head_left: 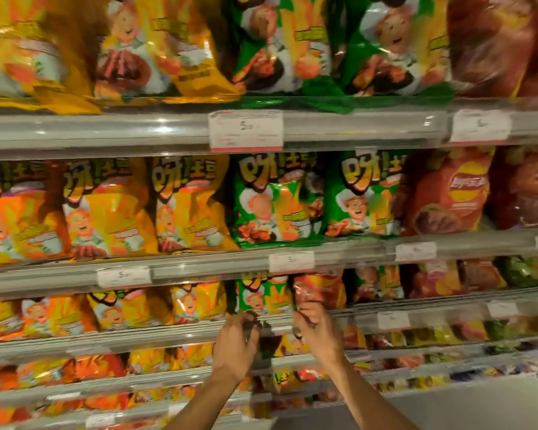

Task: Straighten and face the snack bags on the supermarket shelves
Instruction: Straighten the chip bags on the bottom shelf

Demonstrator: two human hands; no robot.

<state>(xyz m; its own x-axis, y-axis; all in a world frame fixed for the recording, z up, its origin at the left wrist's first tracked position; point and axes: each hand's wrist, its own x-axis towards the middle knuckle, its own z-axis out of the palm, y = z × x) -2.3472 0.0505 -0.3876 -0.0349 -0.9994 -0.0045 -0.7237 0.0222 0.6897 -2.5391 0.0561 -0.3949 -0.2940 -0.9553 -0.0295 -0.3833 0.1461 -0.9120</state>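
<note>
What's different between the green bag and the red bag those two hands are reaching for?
The green bag shows a cartoon chef and faces forward; the red bag shows no chef and looks tilted. The left hand is at the green bag's bottom, the right hand at the red's. Both share one shelf.

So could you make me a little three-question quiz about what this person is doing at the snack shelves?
1. True or false: the left hand and the right hand are both at the same shelf level.
2. Which bag does the right hand grip at its bottom? A) yellow bag B) red bag C) blue bag
3. Fill in: just left of the red bag stands a ____ bag.

Key: 1 true; 2 B; 3 green
</note>
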